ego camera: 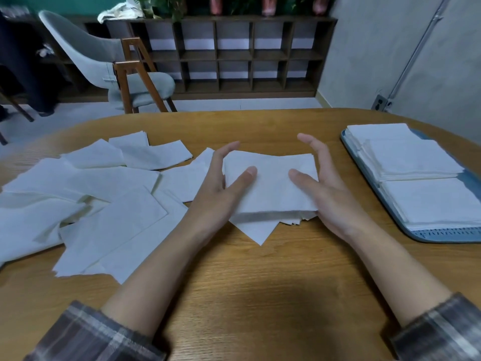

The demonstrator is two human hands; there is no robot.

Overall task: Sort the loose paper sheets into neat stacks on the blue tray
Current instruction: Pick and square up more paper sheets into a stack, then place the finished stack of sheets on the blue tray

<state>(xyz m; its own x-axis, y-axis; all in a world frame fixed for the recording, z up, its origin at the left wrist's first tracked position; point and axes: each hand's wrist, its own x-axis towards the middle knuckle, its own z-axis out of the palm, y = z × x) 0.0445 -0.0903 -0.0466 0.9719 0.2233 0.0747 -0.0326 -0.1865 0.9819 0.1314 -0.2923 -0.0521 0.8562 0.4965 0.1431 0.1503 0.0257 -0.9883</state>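
A small stack of white paper sheets (pixel 270 188) sits in the middle of the wooden table (pixel 247 282), its near edge raised a little. My left hand (pixel 216 188) presses its left side and my right hand (pixel 328 188) presses its right side, fingers straight, thumbs lying on top. One sheet (pixel 260 230) pokes out askew beneath the stack. Loose sheets (pixel 104 194) lie scattered on the left. The blue tray (pixel 442 237) at the right holds three neat stacks: back (pixel 377 131), middle (pixel 411 160) and front (pixel 437 201).
A grey chair (pixel 104 61) with wooden legs stands beyond the table's far left edge. A dark cubby shelf (pixel 234 53) lines the back wall. Bare tabletop lies between my forearms and between the held stack and the tray.
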